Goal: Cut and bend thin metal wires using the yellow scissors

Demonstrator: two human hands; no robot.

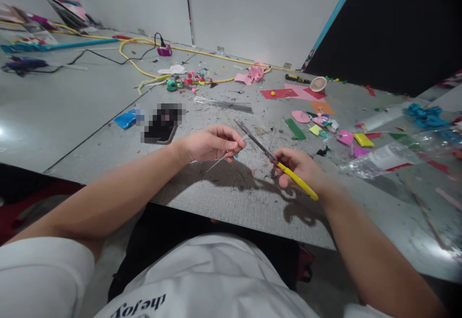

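Observation:
Pinched between the fingers of my left hand (pixel 212 144) is a thin pale wire (pixel 216 163), with one end slanting down to the left and a short tip poking out beyond the fingertips. My right hand (pixel 299 166) is closed on scissors with yellow handles (pixel 298 181). Their metal blades (pixel 254 139) point up and left, close to the wire's tip; whether they touch it I cannot tell. A bundle of thin straight wires (pixel 223 104) lies on the table just beyond my hands.
A phone (pixel 164 133) and a blue packet (pixel 125 119) lie left of my hands. Paper scraps (pixel 279 94) and a clear plastic bottle (pixel 382 160) are at right. A yellow cord (pixel 139 71) crosses the back, near a purple plug adapter (pixel 164 50). The table edge (pixel 231 224) is near my body.

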